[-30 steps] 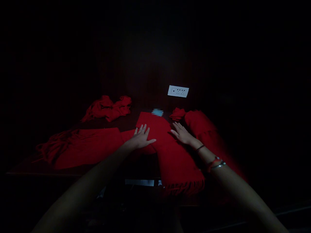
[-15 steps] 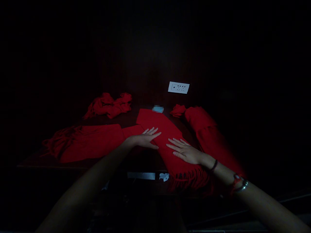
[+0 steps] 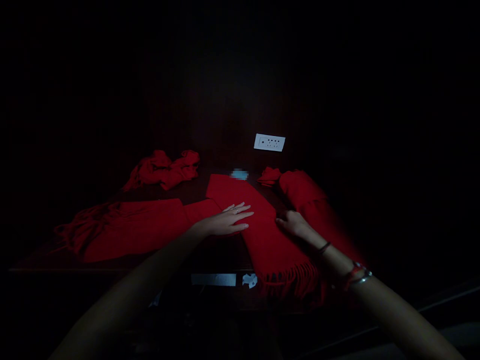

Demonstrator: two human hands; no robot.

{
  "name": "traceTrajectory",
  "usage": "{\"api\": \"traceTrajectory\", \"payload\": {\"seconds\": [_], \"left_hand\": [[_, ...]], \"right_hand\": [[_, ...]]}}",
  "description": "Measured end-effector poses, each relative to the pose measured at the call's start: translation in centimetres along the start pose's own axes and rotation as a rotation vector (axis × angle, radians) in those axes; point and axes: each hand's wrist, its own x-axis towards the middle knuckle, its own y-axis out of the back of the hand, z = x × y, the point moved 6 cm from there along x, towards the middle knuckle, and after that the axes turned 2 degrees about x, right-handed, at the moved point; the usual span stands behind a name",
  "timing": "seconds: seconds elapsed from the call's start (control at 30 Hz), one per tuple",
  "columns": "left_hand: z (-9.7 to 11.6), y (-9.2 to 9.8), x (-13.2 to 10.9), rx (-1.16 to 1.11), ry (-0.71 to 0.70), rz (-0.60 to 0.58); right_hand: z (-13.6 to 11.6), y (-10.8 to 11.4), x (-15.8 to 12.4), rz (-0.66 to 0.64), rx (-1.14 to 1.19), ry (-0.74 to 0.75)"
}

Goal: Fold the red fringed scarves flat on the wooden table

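A red fringed scarf [image 3: 268, 235] lies flattened and folded across the dark table, its tassels hanging at the near end. My left hand [image 3: 228, 221], with a ring on one finger, rests flat on the scarf, fingers stretched out. At the scarf's right edge, my right hand [image 3: 294, 223] has its fingers curled in and looks closed on the cloth; the fingertips are partly hidden. Bracelets circle the right wrist. Left of my left hand spreads another length of red fringed cloth [image 3: 138, 225], joining or passing under the middle scarf; which one, I cannot tell.
Crumpled red cloth [image 3: 165, 169] sits at the back left. A folded red scarf [image 3: 303, 190] lies along the right, beside a small red bundle [image 3: 270, 176]. A blurred pale-blue item [image 3: 239, 174] is at the back. A white socket plate [image 3: 269, 142] is on the dark wall.
My right hand has gone from lying flat on the scarf to curled fingers at its right edge. My left hand stays flat on the cloth. The view has tipped slightly.
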Motion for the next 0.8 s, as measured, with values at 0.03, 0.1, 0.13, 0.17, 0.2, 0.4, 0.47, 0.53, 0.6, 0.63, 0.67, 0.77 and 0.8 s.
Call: {"api": "traceTrajectory", "payload": {"seconds": [0.03,0.1,0.13,0.17,0.2,0.4,0.47,0.53,0.6,0.63,0.67,0.77,0.8], "left_hand": [[0.0,-0.2,0.2,0.006,0.008,-0.003],[-0.2,-0.8,0.4,0.024,0.029,-0.027],[-0.4,-1.1,0.5,0.032,0.033,-0.044],[-0.4,-1.3,0.5,0.037,0.030,-0.060],[-0.5,-1.4,0.5,0.038,0.023,-0.070],[-0.4,-1.2,0.3,0.041,0.022,-0.085],[-0.4,-1.1,0.3,0.044,0.029,-0.091],[-0.4,-1.1,0.3,0.043,0.032,-0.097],[-0.4,-1.1,0.3,0.039,0.033,-0.101],[-0.4,-1.1,0.3,0.036,0.034,-0.106],[-0.4,-1.2,0.2,0.031,0.036,-0.110],[-0.5,-1.2,0.2,0.020,0.043,-0.121],[-0.5,-1.1,0.2,0.018,0.044,-0.124]], "right_hand": [[0.1,-0.1,0.5,-0.013,0.011,-0.011],[0.2,-0.1,1.1,-0.002,0.043,-0.022],[0.2,-0.1,1.3,0.010,0.057,-0.030],[0.3,0.0,1.4,0.021,0.071,-0.040],[0.4,0.1,1.5,0.035,0.085,-0.050],[0.3,-0.6,1.8,-0.003,0.222,-0.027],[0.1,-1.0,1.8,-0.042,0.321,-0.044],[0.0,-1.0,1.7,-0.044,0.424,-0.070],[0.0,-0.6,1.5,-0.034,0.587,-0.118],[0.2,-0.4,1.3,-0.030,0.692,-0.154],[0.3,-0.2,1.1,-0.030,0.794,-0.192],[0.4,-0.4,0.3,-0.074,0.955,-0.218],[0.4,-0.6,0.2,-0.075,0.953,-0.196]]}}
